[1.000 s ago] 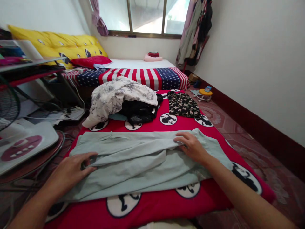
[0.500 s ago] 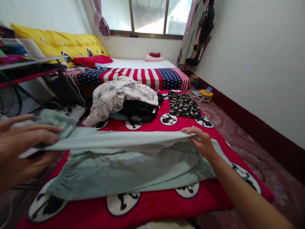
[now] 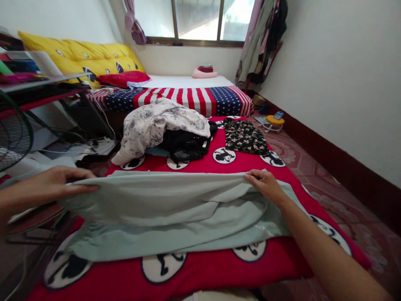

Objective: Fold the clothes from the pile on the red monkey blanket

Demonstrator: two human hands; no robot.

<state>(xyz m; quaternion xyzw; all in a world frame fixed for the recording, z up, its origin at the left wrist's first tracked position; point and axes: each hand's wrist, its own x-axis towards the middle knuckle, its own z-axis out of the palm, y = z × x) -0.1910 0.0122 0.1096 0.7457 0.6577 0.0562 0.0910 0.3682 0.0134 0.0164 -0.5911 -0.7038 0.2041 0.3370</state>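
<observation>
A pale green garment [image 3: 169, 209] lies spread across the red blanket [image 3: 203, 267] with round black-and-white cartoon prints. My left hand [image 3: 53, 186] pinches the garment's upper edge at the left and holds it lifted off the blanket. My right hand [image 3: 266, 184] grips the same edge at the right, so the top layer is stretched taut between both hands. The lower layers of the garment rest rumpled on the blanket beneath.
Behind the garment sit a white floral cloth [image 3: 156, 125] heaped over black clothing [image 3: 184, 146], and a folded dark floral piece [image 3: 244, 136]. A stars-and-stripes bed [image 3: 194, 98] lies beyond. A fan [image 3: 14, 133] and a low table [image 3: 40, 83] stand at left, a small stool [image 3: 272, 122] at right.
Both hands went from resting on the flat garment to gripping its top edge and lifting it. The left hand swung out left and then lowered closer in, pulling the layer taut.
</observation>
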